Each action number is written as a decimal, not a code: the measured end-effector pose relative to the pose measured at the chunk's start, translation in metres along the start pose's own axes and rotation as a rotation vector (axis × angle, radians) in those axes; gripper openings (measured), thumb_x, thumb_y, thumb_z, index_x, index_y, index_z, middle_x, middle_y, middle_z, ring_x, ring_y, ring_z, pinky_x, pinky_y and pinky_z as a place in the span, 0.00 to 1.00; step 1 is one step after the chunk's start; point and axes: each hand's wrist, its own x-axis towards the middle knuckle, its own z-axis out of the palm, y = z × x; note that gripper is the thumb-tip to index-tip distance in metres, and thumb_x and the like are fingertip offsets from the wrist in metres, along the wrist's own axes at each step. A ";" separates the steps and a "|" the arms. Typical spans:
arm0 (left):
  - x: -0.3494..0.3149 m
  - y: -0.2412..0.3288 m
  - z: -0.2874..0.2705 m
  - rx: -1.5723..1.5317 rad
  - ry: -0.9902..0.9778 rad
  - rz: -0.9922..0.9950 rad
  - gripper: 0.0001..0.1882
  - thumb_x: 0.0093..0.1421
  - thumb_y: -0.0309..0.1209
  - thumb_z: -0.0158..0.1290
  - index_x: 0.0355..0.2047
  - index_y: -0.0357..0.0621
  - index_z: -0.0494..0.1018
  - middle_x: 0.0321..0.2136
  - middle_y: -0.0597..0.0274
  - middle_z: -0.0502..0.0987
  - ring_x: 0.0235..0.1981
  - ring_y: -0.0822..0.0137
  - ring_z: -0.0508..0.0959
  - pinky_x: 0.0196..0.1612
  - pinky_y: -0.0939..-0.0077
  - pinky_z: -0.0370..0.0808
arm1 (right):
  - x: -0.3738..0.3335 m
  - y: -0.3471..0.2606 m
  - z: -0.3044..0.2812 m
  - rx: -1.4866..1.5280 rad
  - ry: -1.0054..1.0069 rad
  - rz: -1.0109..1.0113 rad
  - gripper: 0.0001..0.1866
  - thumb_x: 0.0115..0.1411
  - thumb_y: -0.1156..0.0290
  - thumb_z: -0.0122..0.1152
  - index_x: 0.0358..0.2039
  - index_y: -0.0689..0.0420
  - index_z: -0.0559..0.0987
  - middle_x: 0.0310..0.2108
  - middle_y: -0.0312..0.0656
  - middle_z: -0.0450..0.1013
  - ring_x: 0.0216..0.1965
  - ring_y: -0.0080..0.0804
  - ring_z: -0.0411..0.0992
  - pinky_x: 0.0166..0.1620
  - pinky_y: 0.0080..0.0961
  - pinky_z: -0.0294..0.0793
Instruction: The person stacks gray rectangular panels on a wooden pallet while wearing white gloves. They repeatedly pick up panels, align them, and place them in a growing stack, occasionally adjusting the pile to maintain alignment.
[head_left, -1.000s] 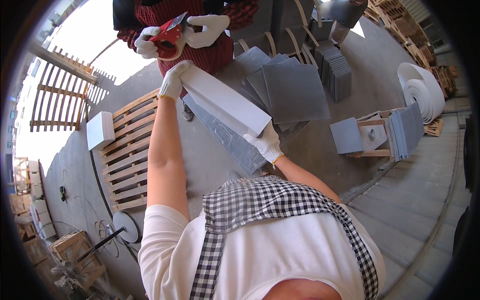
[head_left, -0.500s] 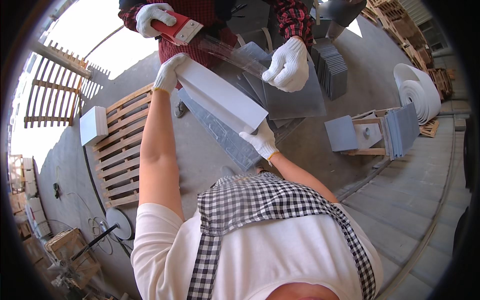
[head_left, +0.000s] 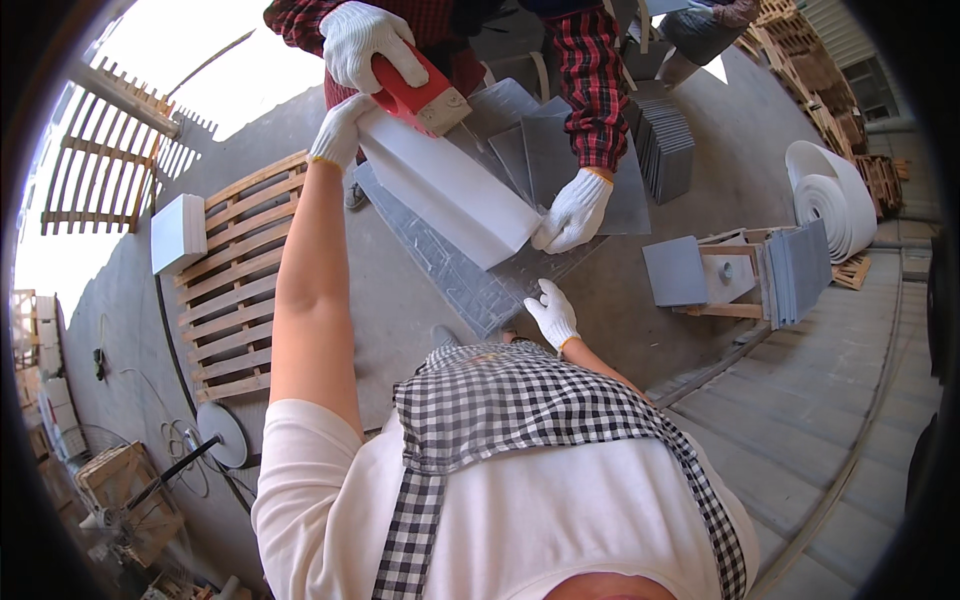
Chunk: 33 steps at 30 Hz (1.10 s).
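A long white foam-wrapped bundle (head_left: 450,190) lies slantwise over a grey, scuffed work surface (head_left: 440,255). My left hand (head_left: 343,128), in a white knit glove, grips its far left end. Off the bundle's near right end, my gloved right hand (head_left: 552,313) is empty, thumb and fingers apart. Across from me, a co-worker in red plaid sleeves holds a red tape dispenser (head_left: 420,95) over the far end. That person's other gloved hand (head_left: 576,212) presses at the bundle's right corner. Any tape between them is hard to make out.
Grey flat panels (head_left: 550,150) lie beyond the bundle, with a row of upright panels (head_left: 662,150) farther right. A wooden pallet (head_left: 245,290) stands left, beside a stack of white slabs (head_left: 180,235). At right are a crate with blue-grey panels (head_left: 798,272) and a white foam roll (head_left: 835,205).
My right hand has let go of the bundle and drawn back toward me. The co-worker's dispenser came down over the far end, and their other hand lowered to the right corner.
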 end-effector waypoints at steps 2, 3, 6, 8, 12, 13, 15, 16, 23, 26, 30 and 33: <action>0.004 -0.002 -0.002 -0.047 0.003 0.000 0.18 0.65 0.41 0.50 0.44 0.39 0.78 0.34 0.62 0.80 0.35 0.69 0.79 0.38 0.72 0.75 | -0.003 0.009 -0.001 0.044 0.012 0.026 0.34 0.58 0.57 0.67 0.61 0.58 0.71 0.58 0.54 0.72 0.53 0.48 0.76 0.54 0.38 0.75; 0.006 -0.005 -0.004 -0.057 0.004 0.010 0.18 0.65 0.41 0.50 0.44 0.38 0.78 0.35 0.62 0.80 0.35 0.69 0.79 0.39 0.73 0.75 | -0.002 0.010 -0.002 0.065 0.004 0.066 0.32 0.60 0.60 0.68 0.61 0.60 0.71 0.56 0.50 0.75 0.54 0.42 0.76 0.56 0.33 0.74; 0.008 -0.009 -0.007 -0.063 0.008 0.025 0.18 0.66 0.39 0.50 0.46 0.37 0.77 0.37 0.61 0.80 0.37 0.69 0.79 0.43 0.74 0.74 | 0.000 0.008 -0.007 0.264 0.079 0.038 0.29 0.62 0.62 0.66 0.60 0.62 0.72 0.56 0.49 0.75 0.55 0.38 0.75 0.57 0.30 0.73; 0.007 -0.008 -0.006 -0.054 0.016 0.004 0.18 0.66 0.39 0.50 0.47 0.36 0.77 0.39 0.60 0.80 0.39 0.69 0.79 0.45 0.74 0.74 | 0.000 -0.006 -0.014 0.363 0.124 -0.006 0.28 0.63 0.63 0.65 0.59 0.63 0.72 0.55 0.49 0.75 0.56 0.36 0.75 0.58 0.29 0.72; 0.011 -0.011 -0.009 -0.060 0.035 -0.029 0.19 0.66 0.39 0.51 0.47 0.36 0.77 0.39 0.60 0.80 0.39 0.68 0.79 0.46 0.74 0.74 | -0.010 -0.086 -0.045 0.550 0.230 -0.131 0.32 0.63 0.64 0.66 0.63 0.64 0.68 0.58 0.52 0.72 0.61 0.40 0.70 0.63 0.31 0.67; 0.013 -0.012 -0.010 -0.068 0.037 -0.026 0.19 0.66 0.39 0.51 0.47 0.36 0.77 0.39 0.60 0.80 0.39 0.68 0.79 0.46 0.74 0.74 | -0.011 -0.102 -0.050 0.531 0.225 -0.208 0.36 0.62 0.65 0.68 0.65 0.64 0.64 0.60 0.54 0.69 0.63 0.42 0.68 0.64 0.32 0.66; 0.013 -0.012 -0.006 -0.074 0.055 -0.009 0.19 0.66 0.40 0.50 0.47 0.37 0.77 0.38 0.60 0.80 0.39 0.68 0.79 0.46 0.74 0.74 | -0.010 -0.131 -0.059 0.491 0.215 -0.362 0.45 0.59 0.65 0.71 0.70 0.64 0.56 0.65 0.56 0.63 0.66 0.46 0.63 0.67 0.35 0.62; 0.012 -0.012 -0.004 -0.076 0.064 -0.003 0.19 0.67 0.41 0.49 0.46 0.38 0.78 0.37 0.60 0.80 0.39 0.68 0.79 0.46 0.74 0.74 | -0.011 -0.146 -0.061 0.419 0.220 -0.394 0.49 0.57 0.64 0.73 0.71 0.64 0.53 0.67 0.57 0.60 0.67 0.46 0.61 0.68 0.35 0.60; 0.016 -0.018 -0.002 -0.120 0.090 0.063 0.19 0.66 0.43 0.51 0.44 0.41 0.81 0.37 0.61 0.82 0.37 0.67 0.80 0.43 0.73 0.75 | 0.016 -0.206 -0.045 0.434 0.401 -0.642 0.65 0.47 0.63 0.81 0.73 0.63 0.42 0.67 0.58 0.56 0.65 0.46 0.62 0.65 0.37 0.66; 0.028 -0.026 0.000 -0.201 0.201 -0.008 0.20 0.66 0.46 0.53 0.43 0.42 0.82 0.35 0.62 0.82 0.35 0.69 0.79 0.41 0.73 0.75 | 0.024 -0.209 -0.025 0.550 0.471 -0.627 0.63 0.46 0.65 0.81 0.71 0.62 0.45 0.59 0.52 0.64 0.56 0.42 0.69 0.58 0.36 0.74; 0.025 -0.028 0.014 -0.273 0.341 0.013 0.23 0.66 0.48 0.51 0.39 0.37 0.81 0.32 0.61 0.81 0.32 0.67 0.78 0.38 0.70 0.74 | 0.023 -0.211 -0.025 0.478 0.522 -0.561 0.61 0.44 0.63 0.83 0.70 0.62 0.50 0.57 0.49 0.66 0.55 0.39 0.69 0.58 0.36 0.73; 0.025 -0.032 0.017 -0.402 0.389 0.000 0.28 0.69 0.51 0.44 0.39 0.35 0.81 0.33 0.56 0.82 0.33 0.62 0.81 0.41 0.65 0.76 | 0.025 -0.210 -0.027 0.469 0.545 -0.555 0.60 0.43 0.61 0.84 0.69 0.61 0.54 0.57 0.48 0.66 0.57 0.39 0.68 0.61 0.36 0.70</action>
